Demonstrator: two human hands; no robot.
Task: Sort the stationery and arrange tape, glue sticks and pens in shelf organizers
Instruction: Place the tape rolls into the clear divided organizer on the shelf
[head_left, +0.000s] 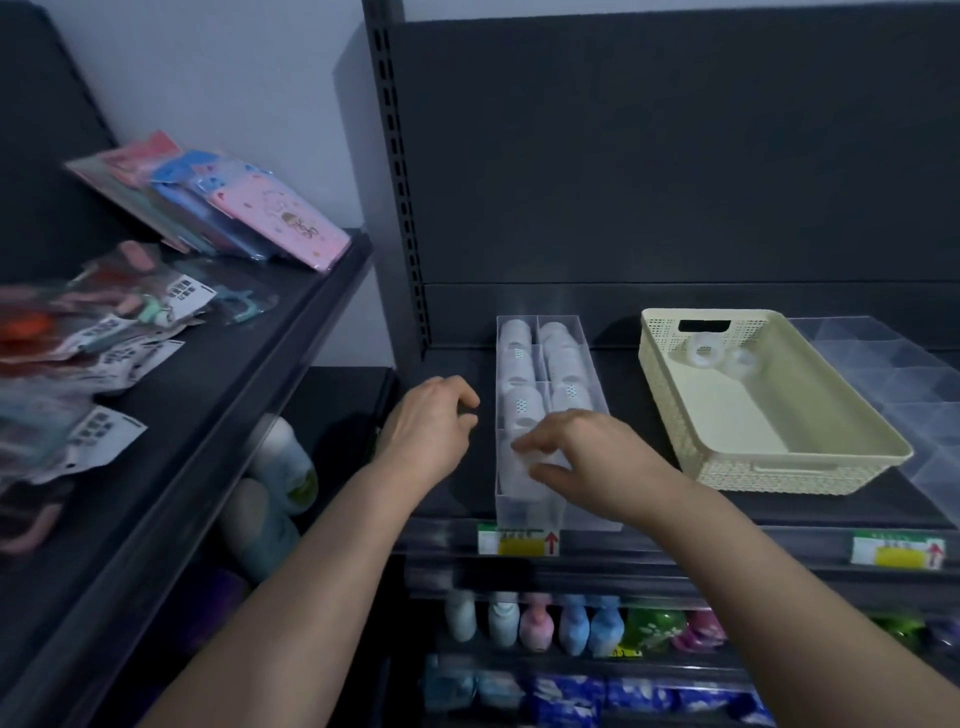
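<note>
Right hand (587, 457): palm down, fingers pinching a tape roll (519, 470) in the clear organizer (524, 512), front compartment. Left hand (431, 421): loosely curled, empty, just beside it.

Looked dim all round. Showed a pale wall (234, 78) up left, behind a dark metal shelf unit (675, 156) with a slotted upright (397, 171). Carried price labels (519, 541) along the front rail, with coloured bottles (571, 623) ranged on the shelf below.
</note>
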